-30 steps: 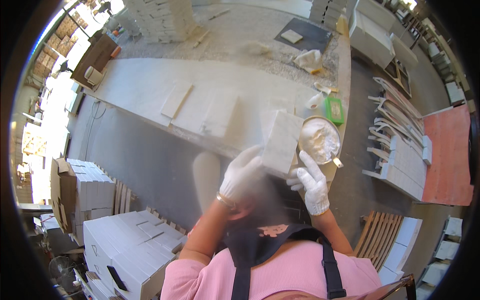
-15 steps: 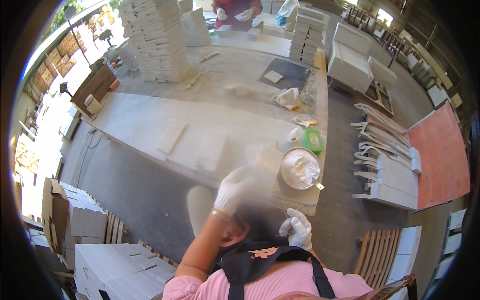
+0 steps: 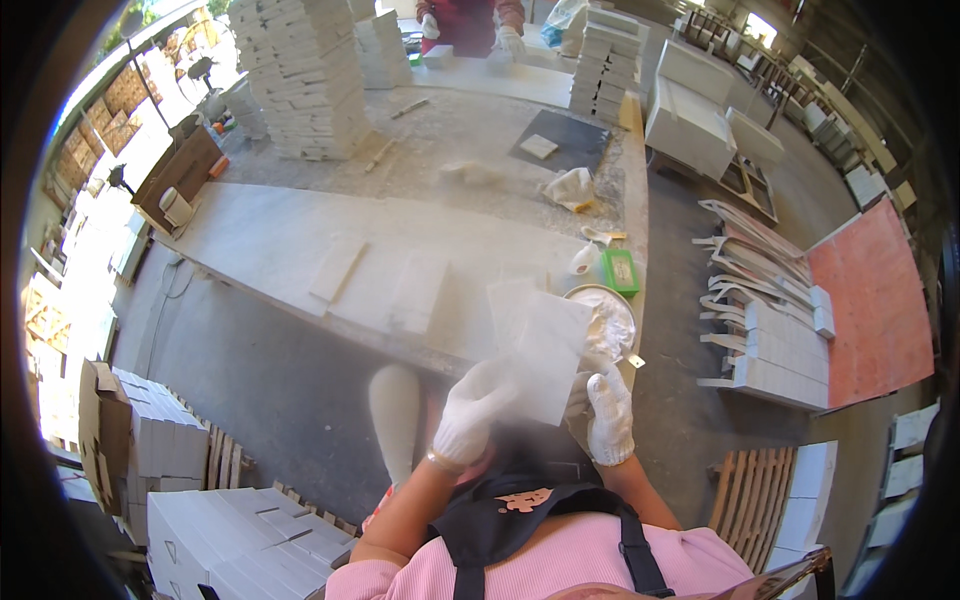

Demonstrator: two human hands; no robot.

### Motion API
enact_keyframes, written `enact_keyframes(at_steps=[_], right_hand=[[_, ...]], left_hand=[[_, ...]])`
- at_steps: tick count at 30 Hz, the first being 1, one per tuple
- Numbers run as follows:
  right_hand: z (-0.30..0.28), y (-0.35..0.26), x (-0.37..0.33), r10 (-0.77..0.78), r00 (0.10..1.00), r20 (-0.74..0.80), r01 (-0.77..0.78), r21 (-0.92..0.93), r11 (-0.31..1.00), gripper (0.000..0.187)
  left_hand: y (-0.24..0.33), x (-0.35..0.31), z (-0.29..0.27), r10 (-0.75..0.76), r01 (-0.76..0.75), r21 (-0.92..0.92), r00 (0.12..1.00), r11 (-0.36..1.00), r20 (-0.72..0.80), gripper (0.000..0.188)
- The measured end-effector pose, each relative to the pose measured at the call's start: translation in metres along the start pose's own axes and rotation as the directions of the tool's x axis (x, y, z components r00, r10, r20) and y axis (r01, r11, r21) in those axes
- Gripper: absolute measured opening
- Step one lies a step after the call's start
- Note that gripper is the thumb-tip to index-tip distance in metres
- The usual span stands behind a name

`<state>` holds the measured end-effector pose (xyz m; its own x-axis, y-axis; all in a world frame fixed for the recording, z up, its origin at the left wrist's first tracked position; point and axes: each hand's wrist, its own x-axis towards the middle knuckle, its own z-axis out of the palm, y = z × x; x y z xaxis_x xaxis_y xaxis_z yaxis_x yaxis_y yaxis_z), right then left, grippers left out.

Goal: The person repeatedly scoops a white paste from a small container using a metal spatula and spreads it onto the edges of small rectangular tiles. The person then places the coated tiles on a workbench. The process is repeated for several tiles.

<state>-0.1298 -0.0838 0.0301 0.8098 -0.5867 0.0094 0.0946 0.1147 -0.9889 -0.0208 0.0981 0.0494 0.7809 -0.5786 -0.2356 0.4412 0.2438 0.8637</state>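
Note:
My gloved left hand (image 3: 478, 408) is closed on the left side of a thin white rectangular panel (image 3: 552, 352), which is tilted up in front of my body. Beside the panel's right edge is my gloved right hand (image 3: 610, 418), its fingers stretched upward and the thumb apart. Whether it touches the panel I cannot tell. Behind the panel, a round bowl of white paste (image 3: 612, 325) is partly covered, with the end of a tool sticking out at its rim. Other flat white panels (image 3: 420, 295) lie on the near side of the worktable (image 3: 270, 230).
A green box (image 3: 620, 272) and a white bottle (image 3: 584, 260) stand by the bowl. Beyond them are a crumpled cloth (image 3: 570, 190) and a dark mat (image 3: 565, 145). Tall stacks of pale slabs (image 3: 300, 80) rise at the far left. A co-worker (image 3: 470, 20) stands across the table.
The white panel has come up clearly into view, partly covering the bowl. My right hand has moved up to its edge, and my left hand is slightly lower. The co-worker's hands have shifted.

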Motion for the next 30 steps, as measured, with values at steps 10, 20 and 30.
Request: enact_keyframes(at_steps=[10,20,30], right_hand=[[-0.005,-0.028,-0.019,0.216,0.971,0.103,-0.231,0.177,0.957,0.047],[-0.013,-0.027,-0.015,0.187,0.982,0.043,-0.175,-0.199,0.964,0.037],[0.005,-0.066,0.022,-0.313,0.937,0.157,0.339,-0.633,0.696,0.031]], left_hand=[[-0.003,-0.013,0.011,-0.150,0.136,0.078,0.963,0.988,0.224,0.052],[-0.004,-0.005,0.016,-0.158,0.084,0.306,0.961,0.948,0.227,0.045],[0.006,-0.015,0.029,-0.060,-0.195,0.760,0.954,0.620,0.293,0.040]])
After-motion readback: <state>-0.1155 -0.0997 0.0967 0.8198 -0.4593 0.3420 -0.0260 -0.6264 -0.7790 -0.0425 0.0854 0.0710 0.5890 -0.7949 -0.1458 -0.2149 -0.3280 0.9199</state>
